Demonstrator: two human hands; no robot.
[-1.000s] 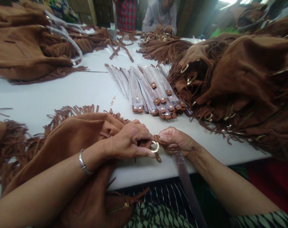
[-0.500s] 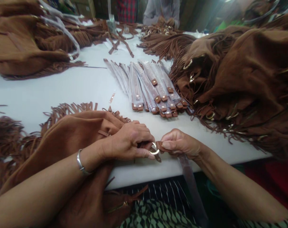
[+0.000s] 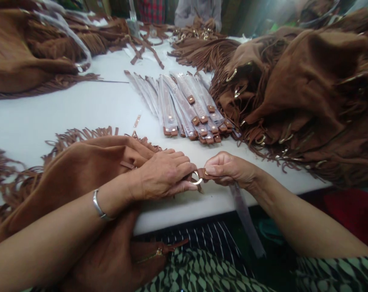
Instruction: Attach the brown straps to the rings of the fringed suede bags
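Observation:
My left hand (image 3: 165, 174) grips the edge of a tan suede fringed bag (image 3: 71, 182) at a gold-toned metal ring (image 3: 197, 179), and a silver bangle (image 3: 98, 206) circles that wrist. My right hand (image 3: 231, 170) pinches the brown leather tab (image 3: 204, 174) of a strap, right beside the ring. The tab's end looks close to or inside the ring, but my fingers partly hide it. The strap's plastic-sleeved length (image 3: 244, 215) hangs down past the table edge.
Several plastic-wrapped straps (image 3: 184, 107) lie on the white table (image 3: 65, 105) ahead. Heaped fringed suede bags (image 3: 293, 93) rise at the right, with more (image 3: 20, 56) at the back left. A co-worker's grey sleeve (image 3: 196, 12) shows at the far end.
My hands stay together at the ring, with the strap tab now closer against it. The view has shifted slightly, so the table and bags sit higher in the frame.

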